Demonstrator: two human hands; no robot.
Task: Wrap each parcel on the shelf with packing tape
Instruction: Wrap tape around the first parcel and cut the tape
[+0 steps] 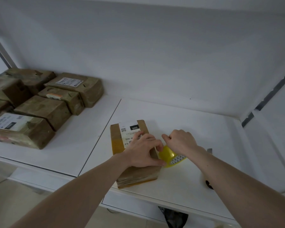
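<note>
A brown cardboard parcel [135, 175] with a white label marked 060 lies on the white shelf [179, 122], a band of yellowish tape across its left side. My left hand [143, 151] lies on top of the parcel, thumb and fingers pinching at its right edge beside the tape. A roll of yellow packing tape [169, 155] sits against the parcel's right side. My right hand [182, 140] grips that roll from above, hiding most of it.
Several tape-wrapped brown parcels [39, 107] are stacked at the left of the shelf. A dark small object [209, 185] lies near the front edge under my right forearm. A grey piece [209, 150] shows behind that arm. Metal shelf uprights [270, 94] run at the right.
</note>
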